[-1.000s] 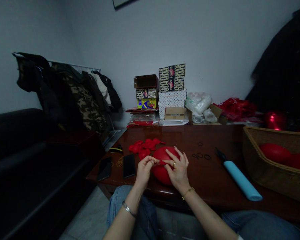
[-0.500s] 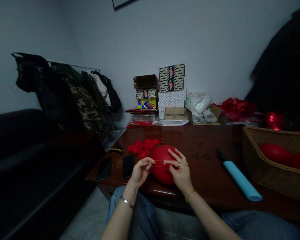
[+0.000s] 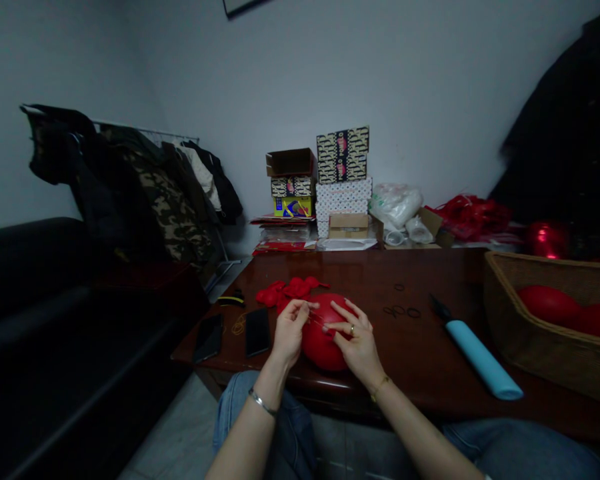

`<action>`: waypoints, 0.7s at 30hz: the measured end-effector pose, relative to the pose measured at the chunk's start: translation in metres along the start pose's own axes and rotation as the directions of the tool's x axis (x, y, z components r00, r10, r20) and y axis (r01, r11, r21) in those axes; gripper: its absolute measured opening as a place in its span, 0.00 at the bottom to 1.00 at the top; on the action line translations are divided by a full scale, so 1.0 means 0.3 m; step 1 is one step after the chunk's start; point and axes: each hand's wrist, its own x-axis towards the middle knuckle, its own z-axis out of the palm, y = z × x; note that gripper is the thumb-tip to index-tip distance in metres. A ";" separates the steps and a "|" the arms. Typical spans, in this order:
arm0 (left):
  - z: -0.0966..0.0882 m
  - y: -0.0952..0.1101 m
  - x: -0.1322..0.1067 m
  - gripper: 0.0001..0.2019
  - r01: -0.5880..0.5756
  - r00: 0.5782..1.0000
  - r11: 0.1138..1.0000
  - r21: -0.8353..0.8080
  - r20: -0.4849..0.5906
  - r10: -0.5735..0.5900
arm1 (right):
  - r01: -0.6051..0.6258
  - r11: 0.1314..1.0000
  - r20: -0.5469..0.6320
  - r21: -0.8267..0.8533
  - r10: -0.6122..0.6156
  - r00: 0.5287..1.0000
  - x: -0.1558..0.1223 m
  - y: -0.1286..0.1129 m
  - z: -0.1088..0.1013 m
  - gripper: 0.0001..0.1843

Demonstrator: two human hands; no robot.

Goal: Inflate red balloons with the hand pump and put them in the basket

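1. At the lower left of the frame, two smartphones (image 3: 209,339) (image 3: 257,332) are laid flat on the dark wooden table (image 3: 290,263), with a small tangle of yellow elastic bands (image 3: 239,325) set between them, presumably so that the bands are within easy reach.
2. Left of centre, limp red balloons (image 3: 295,288) are heaped just behind the hands, perhaps to leave the table's front edge free.
3. By the left hand (image 3: 290,330), a thin elastic strand (image 3: 318,317) is pinched between thumb and forefinger and drawn taut, seemingly because tension is needed.
4. At lower centre, the inflated red balloon (image 3: 325,350) is rested on the table near its front edge, beneath both hands, which probably steadies it.
5. By the right hand (image 3: 357,337), the balloon's neck appears to be gripped between thumb and forefinger, likely to seal in air; the other fingers are spread over the balloon.
6. Right of centre, loose dark elastic bands (image 3: 401,311) are scattered.
7. At the lower right, a blue hand pump (image 3: 485,360) is laid beside a wicker basket (image 3: 500,267), by whose walls more inflated balloons (image 3: 550,303) are contained, presumably against rolling.
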 end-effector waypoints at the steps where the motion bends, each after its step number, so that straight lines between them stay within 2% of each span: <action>1: 0.001 0.003 0.003 0.11 0.016 1.000 1.000 -0.026 0.016 -0.016 | -0.005 1.000 0.009 0.007 0.005 1.000 0.000 -0.002 -0.002 0.10; 4: -0.002 0.003 0.016 0.10 0.047 0.999 0.995 -0.093 0.012 -0.046 | -0.005 1.000 0.011 0.023 0.005 1.000 0.000 -0.008 -0.004 0.09; 8: -0.014 -0.007 0.027 0.12 0.050 0.998 0.999 -0.012 0.025 -0.050 | 0.009 0.997 -0.004 0.072 -0.008 1.000 0.003 -0.006 0.000 0.08; 10: -0.020 -0.002 0.024 0.13 0.059 0.995 0.998 0.005 0.076 -0.060 | 0.010 0.993 -0.020 0.119 -0.007 1.000 0.005 -0.001 0.004 0.08; 14: -0.023 0.031 0.007 0.11 0.090 0.976 0.994 -0.067 0.207 -0.074 | -0.022 0.977 -0.064 0.214 0.036 0.997 0.005 0.011 0.010 0.09; 16: -0.019 0.041 -0.001 0.17 0.130 0.966 0.984 -0.119 0.240 -0.098 | -0.031 0.971 -0.081 0.239 0.052 0.995 0.003 0.015 0.014 0.08; 18: -0.012 0.038 -0.005 0.22 0.162 0.967 0.976 -0.147 0.218 -0.128 | -0.032 0.968 -0.090 0.250 0.056 0.994 0.001 0.016 0.018 0.08; 21: -0.001 0.016 -0.005 0.26 0.178 0.980 0.978 -0.108 0.113 -0.166 | -0.033 0.964 -0.093 0.262 0.059 0.994 -0.001 0.016 0.026 0.08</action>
